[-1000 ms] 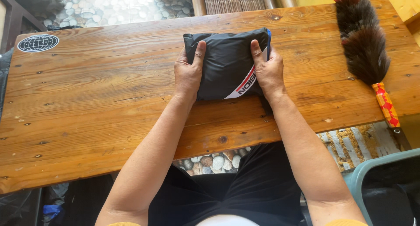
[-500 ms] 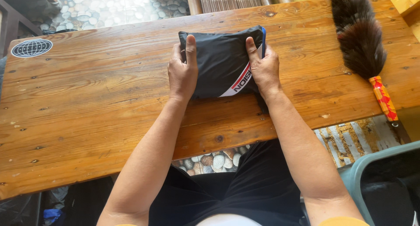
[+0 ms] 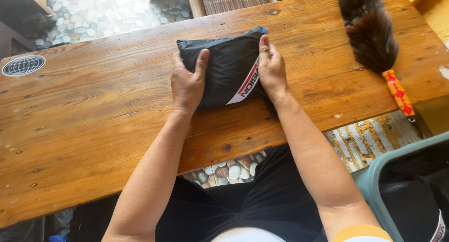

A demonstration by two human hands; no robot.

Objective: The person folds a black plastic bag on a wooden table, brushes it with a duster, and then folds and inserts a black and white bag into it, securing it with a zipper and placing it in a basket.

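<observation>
Bundle: a folded black fabric bundle lies flat on the wooden table, pinned between both hands, right there under the fingers.
Long axis: it runs across the table, left to right, tilted a touch so the right end sits farther from the person than the left end.
Stripe: a white and red stripe slants across the near right part, just left of the right thumb; the blue tip at the far right corner pokes out just beyond the right fingertips.
Left hand: the left hand lies palm down on the bundle's left end, fingers together and stretched flat, thumb spread away onto the cloth — pressing, not clamped around it.
Right hand: the right hand covers the right end, fingers together and pointing away from the person, flat on the fabric, pressing down.
Feather duster: a dark feather duster with an orange patterned handle lies well to the right of the right fingers, untouched.
Round emblem: a round emblem sits far to the left of the left fingers.
</observation>
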